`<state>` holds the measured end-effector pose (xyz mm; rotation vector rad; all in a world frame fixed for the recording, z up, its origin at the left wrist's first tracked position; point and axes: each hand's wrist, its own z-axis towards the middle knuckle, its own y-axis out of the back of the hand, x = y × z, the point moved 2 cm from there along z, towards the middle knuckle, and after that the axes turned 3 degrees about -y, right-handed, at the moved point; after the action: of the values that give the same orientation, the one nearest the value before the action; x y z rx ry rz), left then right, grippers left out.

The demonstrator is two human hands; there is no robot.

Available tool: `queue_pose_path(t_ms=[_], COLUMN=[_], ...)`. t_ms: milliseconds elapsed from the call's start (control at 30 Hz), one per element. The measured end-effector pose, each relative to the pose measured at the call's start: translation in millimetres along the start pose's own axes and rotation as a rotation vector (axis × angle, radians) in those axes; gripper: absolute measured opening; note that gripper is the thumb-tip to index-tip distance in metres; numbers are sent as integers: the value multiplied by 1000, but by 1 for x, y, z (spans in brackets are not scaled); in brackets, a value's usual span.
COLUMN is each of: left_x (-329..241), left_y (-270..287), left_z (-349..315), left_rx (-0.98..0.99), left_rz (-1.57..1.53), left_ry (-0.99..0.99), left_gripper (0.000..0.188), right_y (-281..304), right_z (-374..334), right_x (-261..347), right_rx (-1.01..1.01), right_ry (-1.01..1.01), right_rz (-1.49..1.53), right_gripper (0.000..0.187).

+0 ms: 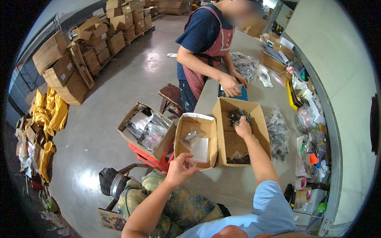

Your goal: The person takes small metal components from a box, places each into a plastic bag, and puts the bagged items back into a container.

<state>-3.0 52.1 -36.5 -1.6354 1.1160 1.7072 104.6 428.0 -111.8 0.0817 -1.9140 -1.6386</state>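
Observation:
My left hand point(181, 169) is at the near edge of the smaller cardboard box point(214, 148), its fingers curled around what looks like a small clear plastic bag point(191, 162). That box holds a small filled clear bag point(192, 135) and a stack of flat, whitish bags point(200, 150). My right hand point(243, 128) reaches into the larger cardboard box point(258, 142) to its right. Its fingers close on small black parts point(238, 116) at the far end; their exact kind is too small to tell. More black parts point(239, 158) lie at the near end.
Across the table point(208, 89), a co-worker's hands point(231, 85) work over a blue item. Filled clear bags point(278, 131) are heaped to the right of the large box. A carton of bags point(145, 129) rests on a red stool point(147, 157) at left. Tapes and clutter line the right edge.

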Motion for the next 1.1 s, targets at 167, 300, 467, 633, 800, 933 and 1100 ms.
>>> queue_pose_path(t_ms=[167,300,467,633,800,933,1100], left_x=[13,29,14,-14,-14,-14,-36], left_y=[1,-6,-6,1,1,5,0], left_z=[5,10,2,-11,-24,-35,-44], left_rx=[24,100,233,186,192,226,384], left_rz=[-360,-442,-527,-183,33,-334,-590], left_ry=[-18,-43,15,-39,-202,-150,-31], left_gripper=[70,63,49,39,44,37,29], right_y=[-6,5,64,108,93,98,119], right_z=[1,-15,-83,-189,-230,-250,-255], right_x=[13,12,74,169,205,221,219], right_rx=[296,145,299,693,794,580,636], right_ry=[-143,53,282,702,917,807,886], right_rz=[-294,-135,537,210,-180,-81,374], right_gripper=[48,21,18,24,31,48,48])
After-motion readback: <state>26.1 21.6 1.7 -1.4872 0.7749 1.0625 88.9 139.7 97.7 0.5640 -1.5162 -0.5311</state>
